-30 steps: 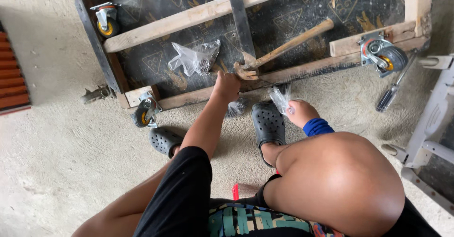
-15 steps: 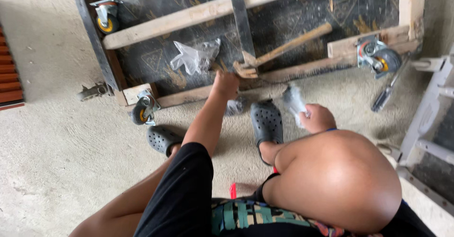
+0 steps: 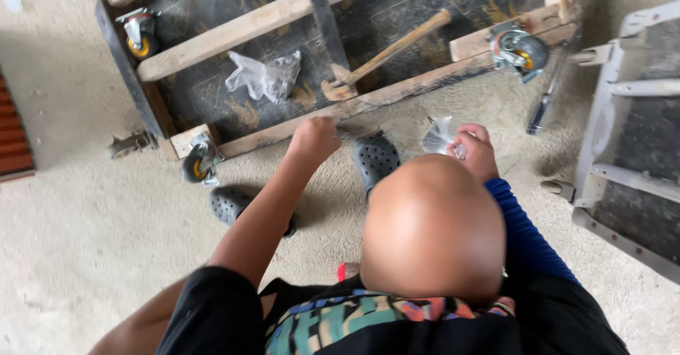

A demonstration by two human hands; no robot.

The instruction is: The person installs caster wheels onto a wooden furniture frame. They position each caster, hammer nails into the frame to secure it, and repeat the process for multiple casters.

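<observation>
Right hand (image 3: 476,151): pinches a small clear plastic bag (image 3: 438,137), which sits just left of its fingers.
Left hand (image 3: 314,140): closed fist, empty, just below the hammer (image 3: 386,52).

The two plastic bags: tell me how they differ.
The bag on the board lies loose and crumpled, untouched; the bag at the right hand is pinched in its fingers, off the floor. The first looks bigger and whiter, the second smaller and clearer. Both are thin, wrinkled plastic.

I'm seeing the rough concrete floor (image 3: 78,256) carrying an upturned wooden frame (image 3: 248,26), two dark clogs (image 3: 375,158), a loose metal bracket (image 3: 131,144) and a screwdriver (image 3: 542,111).
</observation>
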